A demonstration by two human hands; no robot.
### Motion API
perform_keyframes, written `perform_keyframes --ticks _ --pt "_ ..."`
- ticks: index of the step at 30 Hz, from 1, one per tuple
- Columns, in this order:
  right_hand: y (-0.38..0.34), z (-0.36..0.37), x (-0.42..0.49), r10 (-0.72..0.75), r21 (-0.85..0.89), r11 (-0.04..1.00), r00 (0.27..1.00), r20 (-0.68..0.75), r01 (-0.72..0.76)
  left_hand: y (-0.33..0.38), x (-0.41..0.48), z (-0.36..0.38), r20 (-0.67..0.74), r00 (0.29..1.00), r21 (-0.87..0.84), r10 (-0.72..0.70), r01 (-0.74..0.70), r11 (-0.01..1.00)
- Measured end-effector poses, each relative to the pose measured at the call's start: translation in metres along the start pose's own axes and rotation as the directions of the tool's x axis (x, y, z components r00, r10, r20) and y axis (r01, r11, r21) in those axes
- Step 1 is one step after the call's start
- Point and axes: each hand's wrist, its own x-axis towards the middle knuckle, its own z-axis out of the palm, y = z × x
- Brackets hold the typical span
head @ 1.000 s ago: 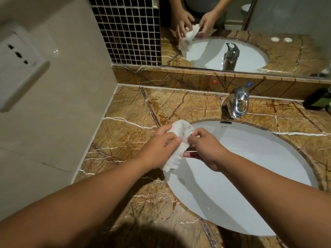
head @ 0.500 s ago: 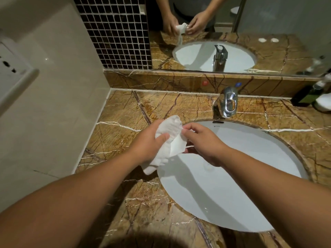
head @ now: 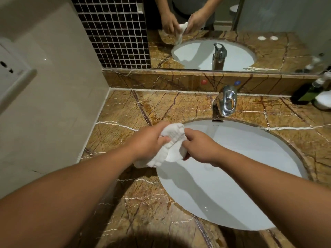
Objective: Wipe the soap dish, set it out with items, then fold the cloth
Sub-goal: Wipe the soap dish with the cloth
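Note:
A white cloth [head: 172, 145] is bunched between both hands above the left rim of the sink. My left hand [head: 146, 142] grips its upper left part, thumb pressed into the fabric. My right hand [head: 200, 147] pinches its right side, and something dark shows under those fingers; I cannot tell what it is. A loose end of the cloth hangs down below my left hand. At the far right edge of the counter stands a white object [head: 323, 100] that may be the soap dish, cut off by the frame.
A white oval sink [head: 232, 176] is set in the brown marble counter [head: 125, 113]. A chrome tap [head: 226, 102] stands behind it. A dark green bottle [head: 308, 93] lies at the far right. The mirror [head: 232, 33], mosaic tiles and a wall socket [head: 10, 74] bound the space.
Both hands have closed tighter together, bunching the cloth more. The cloth's hanging end has shifted lower left. The view has swung slightly, showing more of the right counter.

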Motion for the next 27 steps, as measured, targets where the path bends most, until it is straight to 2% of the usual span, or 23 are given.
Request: perform_keyframes --ticks 2,3,4,6,8,11,13,14,17,19,21,25,27 --pt "0.003 0.008 -0.002 0.059 0.267 0.963 0.998 -0.033 -0.048 0.002 0.002 0.002 -0.078 0.985 -0.163 -0.154 0.140 0.977" --pt "0.003 0.012 -0.003 0.088 0.363 0.929 0.996 -0.011 -0.078 0.003 0.003 0.002 -0.097 0.975 -0.196 -0.197 0.176 0.965" --pt "0.006 0.014 -0.004 0.107 0.388 0.916 0.994 0.004 -0.100 0.003 0.004 0.003 -0.100 0.975 -0.179 -0.197 0.177 0.968" --pt "0.008 0.012 -0.005 0.115 0.309 0.945 0.993 0.002 -0.110 0.004 0.004 0.002 -0.085 0.990 -0.070 -0.111 0.105 0.992" --pt "0.004 0.000 -0.004 0.086 0.138 0.986 0.996 0.033 -0.089 0.003 0.003 -0.001 -0.075 0.997 0.050 0.005 -0.001 0.999" --pt "-0.007 -0.015 -0.003 0.077 -0.131 0.990 0.977 0.197 -0.052 0.004 -0.001 0.001 -0.022 0.986 0.254 0.165 -0.154 0.955" --pt "-0.011 -0.019 -0.003 0.053 -0.254 0.967 0.973 0.226 0.007 0.004 -0.004 0.007 -0.035 0.986 0.257 0.165 -0.151 0.955" --pt "-0.010 -0.018 -0.003 0.033 -0.235 0.972 0.983 0.181 0.011 0.004 -0.004 0.009 -0.071 0.991 0.199 0.112 -0.095 0.975" --pt "-0.001 -0.008 -0.005 0.073 0.154 0.984 0.994 0.084 -0.085 0.007 0.000 0.009 -0.149 0.979 -0.106 -0.137 0.122 0.987" --pt "0.003 -0.004 -0.005 0.097 0.241 0.964 0.991 0.089 -0.116 0.008 0.003 0.007 -0.120 0.985 -0.109 -0.127 0.114 0.987" --pt "0.003 -0.009 -0.005 0.094 0.141 0.984 0.991 0.099 -0.108 0.009 0.003 0.002 -0.069 0.997 -0.009 -0.021 0.021 1.000" --pt "-0.006 -0.021 -0.004 0.114 -0.271 0.962 0.951 0.287 -0.034 0.016 0.004 0.002 0.046 0.966 0.257 0.256 -0.259 0.931" --pt "-0.005 -0.020 -0.005 0.080 -0.226 0.973 0.979 0.186 -0.037 0.019 0.004 0.004 -0.001 0.977 0.221 0.212 -0.206 0.953"
